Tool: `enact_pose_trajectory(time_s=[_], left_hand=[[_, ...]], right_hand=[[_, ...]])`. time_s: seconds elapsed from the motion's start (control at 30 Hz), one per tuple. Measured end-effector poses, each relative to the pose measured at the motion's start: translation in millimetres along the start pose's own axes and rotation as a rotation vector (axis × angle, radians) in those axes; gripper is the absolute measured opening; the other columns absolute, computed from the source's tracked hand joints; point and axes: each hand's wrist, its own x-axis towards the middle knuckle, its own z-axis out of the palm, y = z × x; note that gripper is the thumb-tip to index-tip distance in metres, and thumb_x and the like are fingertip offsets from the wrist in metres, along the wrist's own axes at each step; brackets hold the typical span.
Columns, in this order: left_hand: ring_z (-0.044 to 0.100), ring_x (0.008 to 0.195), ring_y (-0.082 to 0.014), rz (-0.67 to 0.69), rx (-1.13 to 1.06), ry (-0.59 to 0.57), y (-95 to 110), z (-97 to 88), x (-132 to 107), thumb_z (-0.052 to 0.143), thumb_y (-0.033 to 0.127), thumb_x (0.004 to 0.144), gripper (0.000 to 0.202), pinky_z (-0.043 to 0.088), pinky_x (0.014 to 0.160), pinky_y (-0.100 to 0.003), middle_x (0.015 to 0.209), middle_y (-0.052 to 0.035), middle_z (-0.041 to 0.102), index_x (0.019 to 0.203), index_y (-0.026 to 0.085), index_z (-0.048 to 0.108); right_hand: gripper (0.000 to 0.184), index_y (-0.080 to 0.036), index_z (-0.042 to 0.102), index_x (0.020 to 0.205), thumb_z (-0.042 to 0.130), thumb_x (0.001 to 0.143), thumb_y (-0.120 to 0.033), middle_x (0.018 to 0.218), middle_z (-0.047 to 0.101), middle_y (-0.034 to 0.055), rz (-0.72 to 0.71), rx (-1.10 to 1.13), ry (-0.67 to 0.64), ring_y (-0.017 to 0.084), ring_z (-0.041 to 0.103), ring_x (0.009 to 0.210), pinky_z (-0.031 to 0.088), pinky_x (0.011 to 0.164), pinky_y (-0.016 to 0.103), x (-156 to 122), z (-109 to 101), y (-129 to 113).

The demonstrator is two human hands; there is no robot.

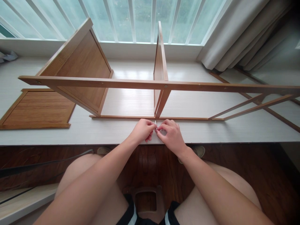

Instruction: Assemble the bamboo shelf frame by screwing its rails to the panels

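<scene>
My left hand (144, 129) is closed in a pinch at the front of the wooden frame. Between its fingertips and those of my right hand (171, 134) stands a thin silvery metal rod (155, 122), too small to tell its exact kind. My right thumb and forefinger are pinched together at the rod's lower end. Just beyond the rod lies the lower rail (126, 117) of the frame, where an upright divider panel (160, 62) meets it. The upper rail (131, 83) runs across above, with metal fastener heads in it.
A large wooden end panel (82, 62) stands at the frame's left. Another panel (39, 107) lies flat on the white ledge (117, 131). Crossed wooden bars (248, 107) are at the right, near a grey curtain (234, 37). A plastic stool (161, 200) is below me.
</scene>
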Motion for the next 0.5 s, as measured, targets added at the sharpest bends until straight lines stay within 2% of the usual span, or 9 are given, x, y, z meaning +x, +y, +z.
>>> enact_pose_trajectory(time_s=[0.17, 0.27, 0.4, 0.5], left_hand=[[0.051, 0.036, -0.0122, 0.001, 0.028, -0.005, 1.2, -2.0, -0.6, 0.053, 0.027, 0.079, 0.02, 0.035, 0.031, -0.021, 0.048, 0.0029, 0.047, 0.062, 0.016, 0.052], [0.053, 0.037, -0.0137, -0.018, 0.036, 0.007, 2.5, -2.2, -3.3, 0.051, 0.029, 0.08, 0.018, 0.037, 0.032, -0.022, 0.049, 0.0028, 0.048, 0.068, 0.017, 0.054], [0.055, 0.039, -0.0164, -0.056, 0.083, 0.066, 1.7, -2.2, -7.0, 0.047, 0.034, 0.083, 0.018, 0.037, 0.034, -0.024, 0.05, 0.0034, 0.049, 0.08, 0.018, 0.055], [0.051, 0.038, -0.0133, -0.024, 0.216, 0.143, 2.0, -5.7, -13.5, 0.047, 0.037, 0.084, 0.021, 0.034, 0.036, -0.022, 0.05, 0.0035, 0.049, 0.074, 0.019, 0.051]], right_hand=[[0.009, -0.022, 0.065, 0.082, 0.066, 0.083, -0.031, 0.087, 0.06, 0.0019, 0.006, 0.038, -0.017, 0.021, 0.051, 0.091, 0.036, 0.083, 0.034, 1.9, -3.8, 1.6], [0.012, -0.022, 0.064, 0.083, 0.068, 0.082, -0.033, 0.087, 0.06, 0.0021, 0.002, 0.067, -0.03, 0.021, 0.052, 0.09, 0.038, 0.083, 0.034, 3.7, -7.3, 4.5], [0.017, -0.021, 0.063, 0.082, 0.072, 0.078, -0.035, 0.087, 0.06, 0.0026, -0.01, 0.101, -0.049, 0.021, 0.053, 0.088, 0.04, 0.082, 0.035, 6.0, -10.0, 8.3], [0.017, -0.021, 0.062, 0.082, 0.072, 0.079, -0.034, 0.086, 0.06, 0.0031, -0.019, 0.139, -0.025, 0.021, 0.053, 0.087, 0.042, 0.081, 0.036, 6.7, -11.7, 8.7]])
